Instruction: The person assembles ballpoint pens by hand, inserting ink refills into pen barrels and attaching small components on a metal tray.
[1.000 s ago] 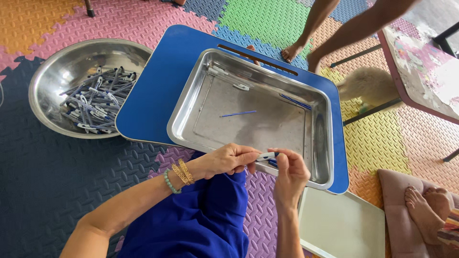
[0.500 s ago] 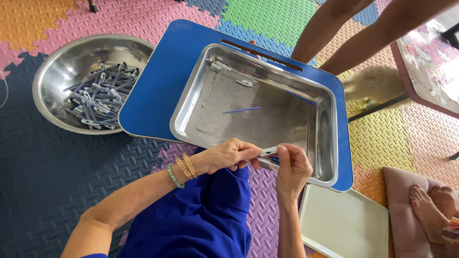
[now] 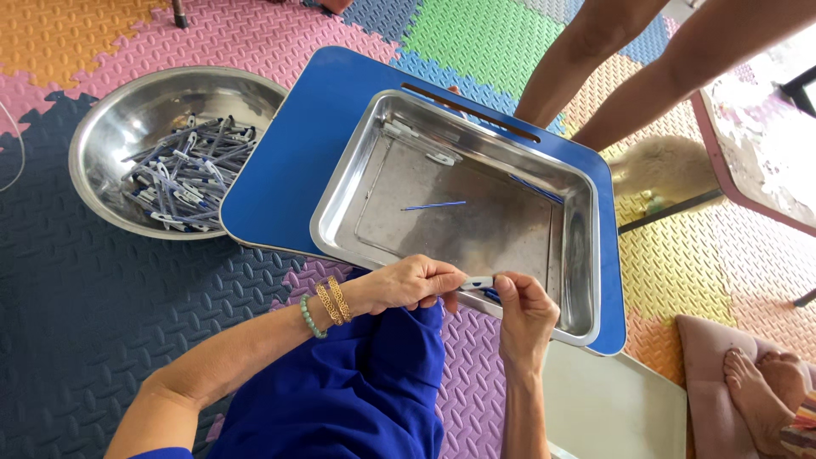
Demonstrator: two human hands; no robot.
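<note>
Head cam: both hands meet over the near rim of the steel tray (image 3: 340, 212). Left hand (image 3: 408, 285) and right hand (image 3: 523, 310) each pinch an end of a small white pen piece (image 3: 478, 281), which lies sideways between them. A thin blue refill (image 3: 433, 205) sits just beyond the fingers; the bowl of pen parts (image 3: 110, 136) is far off left.

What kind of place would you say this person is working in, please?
Probably a home floor or informal workshop, not a factory: the person sits on coloured foam puzzle mats, working over a steel tray on a low blue board. A round steel bowl of pen parts stands alongside, and another person's bare feet rest nearby.
</note>
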